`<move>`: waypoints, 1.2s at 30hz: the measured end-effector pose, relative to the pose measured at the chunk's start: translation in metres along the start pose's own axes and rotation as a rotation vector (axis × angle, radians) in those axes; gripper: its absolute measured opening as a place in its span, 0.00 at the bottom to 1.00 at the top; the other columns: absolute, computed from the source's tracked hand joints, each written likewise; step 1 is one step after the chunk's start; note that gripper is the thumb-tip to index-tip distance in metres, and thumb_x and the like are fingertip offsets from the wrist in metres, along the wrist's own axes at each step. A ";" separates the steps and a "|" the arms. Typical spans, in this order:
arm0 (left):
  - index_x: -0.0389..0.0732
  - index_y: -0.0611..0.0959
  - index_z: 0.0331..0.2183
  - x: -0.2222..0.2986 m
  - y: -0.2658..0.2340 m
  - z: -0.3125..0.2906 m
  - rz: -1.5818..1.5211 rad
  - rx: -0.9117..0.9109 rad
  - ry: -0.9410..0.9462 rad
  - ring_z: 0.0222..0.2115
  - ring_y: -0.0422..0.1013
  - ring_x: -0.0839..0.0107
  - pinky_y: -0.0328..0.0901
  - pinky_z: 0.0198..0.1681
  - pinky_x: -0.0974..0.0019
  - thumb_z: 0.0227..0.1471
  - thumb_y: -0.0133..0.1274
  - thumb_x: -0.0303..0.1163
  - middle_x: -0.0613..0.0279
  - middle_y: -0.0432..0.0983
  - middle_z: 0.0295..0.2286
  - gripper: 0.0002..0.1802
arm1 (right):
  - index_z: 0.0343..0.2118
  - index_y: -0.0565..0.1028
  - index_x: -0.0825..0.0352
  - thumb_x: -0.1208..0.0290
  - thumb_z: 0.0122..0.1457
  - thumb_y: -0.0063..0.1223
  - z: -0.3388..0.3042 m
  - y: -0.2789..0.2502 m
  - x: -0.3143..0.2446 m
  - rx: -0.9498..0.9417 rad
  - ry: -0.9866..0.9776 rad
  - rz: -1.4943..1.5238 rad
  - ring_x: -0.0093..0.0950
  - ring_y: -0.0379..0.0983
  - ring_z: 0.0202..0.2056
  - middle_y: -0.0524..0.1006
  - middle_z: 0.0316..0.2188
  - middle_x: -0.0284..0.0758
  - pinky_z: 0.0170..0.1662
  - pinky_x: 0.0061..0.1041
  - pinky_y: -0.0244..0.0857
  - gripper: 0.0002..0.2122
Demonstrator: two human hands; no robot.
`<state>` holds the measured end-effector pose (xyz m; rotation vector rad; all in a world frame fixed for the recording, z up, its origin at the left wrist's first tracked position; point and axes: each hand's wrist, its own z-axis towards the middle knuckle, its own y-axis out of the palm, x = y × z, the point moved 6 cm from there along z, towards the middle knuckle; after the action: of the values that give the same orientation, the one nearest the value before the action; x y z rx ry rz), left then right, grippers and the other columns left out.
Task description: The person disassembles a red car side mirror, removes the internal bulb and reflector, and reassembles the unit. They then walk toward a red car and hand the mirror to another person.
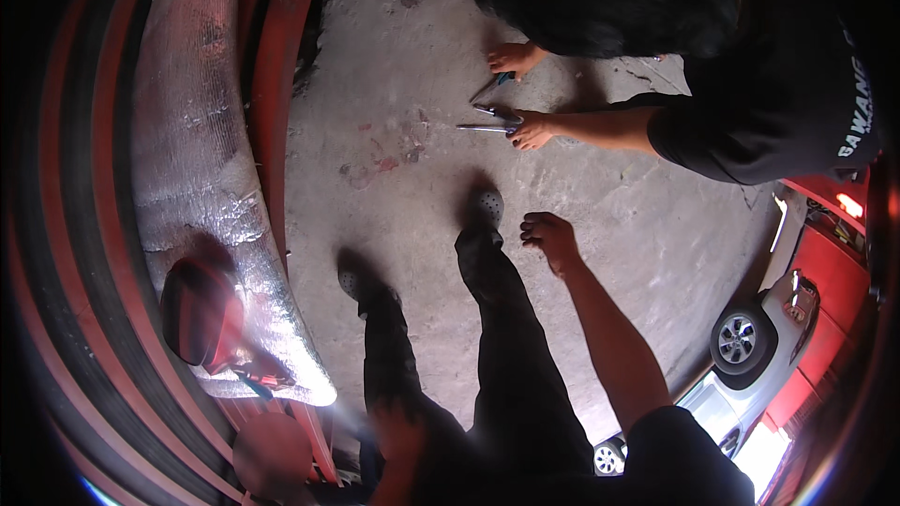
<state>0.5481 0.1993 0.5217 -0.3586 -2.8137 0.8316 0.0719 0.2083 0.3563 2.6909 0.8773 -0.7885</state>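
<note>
My right hand (551, 240) hangs over the concrete floor, its fingers loosely bent and apart, with nothing in them. It is nearest to my right shoe (489, 207), a grey clog with holes. Smeared by motion, my left hand (398, 429) is low beside my left thigh; its fingers cannot be made out. Ahead, a co-worker (778, 66) in a black shirt bends over the floor. One co-worker's hand (531, 130) is on a tool with a thin metal shaft (483, 127). The other hand (513, 58) is by a tool with a teal handle (505, 78).
At the left, a silver foil sheet (192, 131) lies along red metal bars (272, 103). On it sits a dark red, rounded object (199, 309). A blurred round brownish disc (272, 455) is below that. A light-coloured car (750, 356) stands at the right, beside red panels (825, 290).
</note>
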 end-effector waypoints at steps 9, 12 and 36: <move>0.42 0.75 0.57 -0.039 -0.006 0.000 -0.081 0.030 -0.031 0.57 0.59 0.39 0.59 0.59 0.35 0.46 0.64 0.43 0.41 0.64 0.57 0.36 | 0.38 0.81 0.71 0.72 0.62 0.55 -0.065 0.107 0.133 -0.034 0.211 -0.025 0.24 0.73 0.22 0.76 0.23 0.33 0.26 0.24 0.67 0.08; 0.40 0.76 0.56 -0.040 -0.011 0.001 -0.089 0.038 -0.022 0.57 0.61 0.39 0.59 0.60 0.37 0.48 0.63 0.43 0.40 0.65 0.57 0.35 | 0.36 0.81 0.70 0.71 0.62 0.55 -0.090 0.125 0.127 -0.042 0.221 -0.165 0.22 0.70 0.19 0.73 0.19 0.30 0.22 0.24 0.62 0.08; 0.43 0.76 0.55 -0.034 0.009 0.004 -0.054 -0.014 -0.095 0.59 0.59 0.39 0.57 0.61 0.34 0.48 0.62 0.45 0.42 0.64 0.57 0.34 | 0.51 0.74 0.76 0.74 0.61 0.46 -0.042 0.044 0.075 -0.132 -0.179 -0.170 0.44 0.77 0.49 0.78 0.46 0.48 0.56 0.46 0.71 0.17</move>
<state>0.5810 0.1952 0.5100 -0.2506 -2.9033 0.8397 0.1667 0.2242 0.3518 2.4127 1.0829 -0.9538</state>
